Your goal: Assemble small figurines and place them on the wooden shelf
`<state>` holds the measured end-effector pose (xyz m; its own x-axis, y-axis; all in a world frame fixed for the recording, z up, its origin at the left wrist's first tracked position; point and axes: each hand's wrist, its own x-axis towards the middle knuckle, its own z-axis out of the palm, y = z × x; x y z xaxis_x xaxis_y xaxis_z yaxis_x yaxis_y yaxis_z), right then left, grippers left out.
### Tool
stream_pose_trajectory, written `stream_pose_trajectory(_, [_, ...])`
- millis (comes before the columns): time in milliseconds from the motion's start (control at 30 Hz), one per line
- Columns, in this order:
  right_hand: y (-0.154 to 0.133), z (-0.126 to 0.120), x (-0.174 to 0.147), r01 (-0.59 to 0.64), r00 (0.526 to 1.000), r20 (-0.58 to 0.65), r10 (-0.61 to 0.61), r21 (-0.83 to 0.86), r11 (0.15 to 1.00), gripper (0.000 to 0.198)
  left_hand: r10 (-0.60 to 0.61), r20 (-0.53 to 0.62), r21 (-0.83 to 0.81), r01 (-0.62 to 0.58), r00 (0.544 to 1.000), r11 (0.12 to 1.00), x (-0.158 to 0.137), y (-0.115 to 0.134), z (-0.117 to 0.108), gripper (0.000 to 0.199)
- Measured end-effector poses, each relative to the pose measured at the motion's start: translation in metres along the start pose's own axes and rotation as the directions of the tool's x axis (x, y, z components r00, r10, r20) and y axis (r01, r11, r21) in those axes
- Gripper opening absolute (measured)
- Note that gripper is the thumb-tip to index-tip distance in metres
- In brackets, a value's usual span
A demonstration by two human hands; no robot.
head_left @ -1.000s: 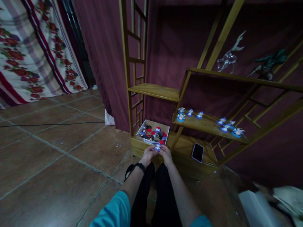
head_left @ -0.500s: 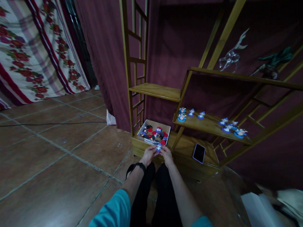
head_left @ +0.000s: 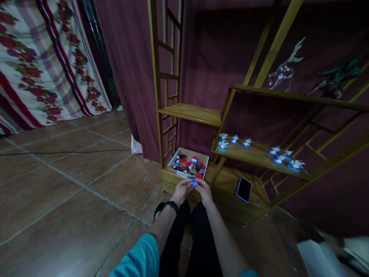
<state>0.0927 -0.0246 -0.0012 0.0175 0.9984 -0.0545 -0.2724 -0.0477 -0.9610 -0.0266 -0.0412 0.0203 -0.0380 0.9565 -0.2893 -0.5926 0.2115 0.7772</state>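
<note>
Between my two hands is a small purple figurine (head_left: 195,184), held just in front of the box. My left hand (head_left: 182,191) grips it from the left with the fingertips, and my right hand (head_left: 204,190) pinches it from the right. Behind it, a shallow cardboard box (head_left: 205,158) holds several small figurines and red and dark round pieces. On the low shelf (head_left: 245,153) to the right stand several figurines; a purple one (head_left: 246,142) is near its left part, and a blue-based one (head_left: 295,165) is at its right end.
A phone or tablet (head_left: 244,189) with a dark screen lies on the bottom board. Higher up, a clear deer ornament (head_left: 284,69) and a dark green sculpture (head_left: 331,79) stand on a shelf. A black cable (head_left: 66,152) crosses the tiled floor. White items (head_left: 319,257) lie at lower right.
The figurine in my hands has tilted, so its front, facing me before, is no longer clear and more of its purple surface shows. Both hands stay on it. The view has shifted slightly.
</note>
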Motion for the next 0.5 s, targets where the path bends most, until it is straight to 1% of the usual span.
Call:
stream_pose_trajectory(167, [-0.0037, 0.0009, -0.0020, 0.012, 1.000, 0.022, -0.012, -0.007, 1.000, 0.031, 0.028, 0.014, -0.027, -0.027, 1.000, 0.999, -0.0008, 0.0012, -0.0018, 0.018])
stream_pose_trajectory(300, [-0.0067, 0.0028, -0.0044, 0.042, 0.998, 0.039, -0.042, 0.011, 0.999, 0.029, 0.024, 0.029, -0.079, -0.021, 0.999, 0.997, 0.0002, 0.0005, -0.0032, 0.018])
stream_pose_trajectory(400, [-0.0045, 0.0027, -0.0028, 0.061, 0.998, 0.032, -0.061, 0.000, 0.998, 0.028, 0.017, 0.005, -0.106, -0.016, 1.000, 0.994, 0.0015, -0.0005, -0.0033, 0.019])
stream_pose_trajectory(500, [-0.0027, 0.0021, -0.0010, 0.066, 0.997, 0.030, -0.065, -0.027, 0.997, 0.026, 0.015, -0.040, -0.119, -0.020, 0.999, 0.993, 0.0020, -0.0009, -0.0033, 0.025])
